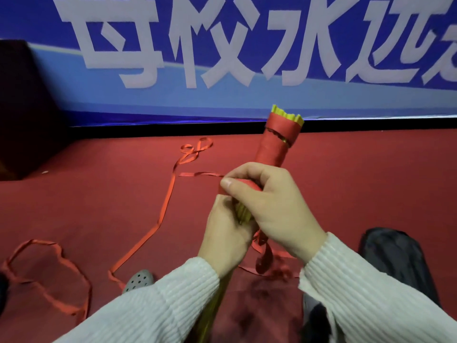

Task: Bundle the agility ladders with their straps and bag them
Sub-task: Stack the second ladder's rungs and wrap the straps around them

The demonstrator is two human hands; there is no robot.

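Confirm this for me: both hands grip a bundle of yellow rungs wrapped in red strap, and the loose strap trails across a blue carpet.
Not quite. The head view shows the carpet is red, not blue. The rest holds: left hand and right hand grip the bundle, and the loose strap trails across the floor.

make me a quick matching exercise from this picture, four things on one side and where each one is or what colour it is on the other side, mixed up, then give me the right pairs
Things:
1. ladder bundle
2. loose strap
3. grey perforated shoe
4. dark bag

Descriptions:
A. trails in loops across the red floor on the left
B. lies on the floor at the right, beyond the right sleeve
C. held up in both hands, yellow rungs poking out of a red wrap
D. on the floor beside the left sleeve

Pairs: 1-C, 2-A, 3-D, 4-B
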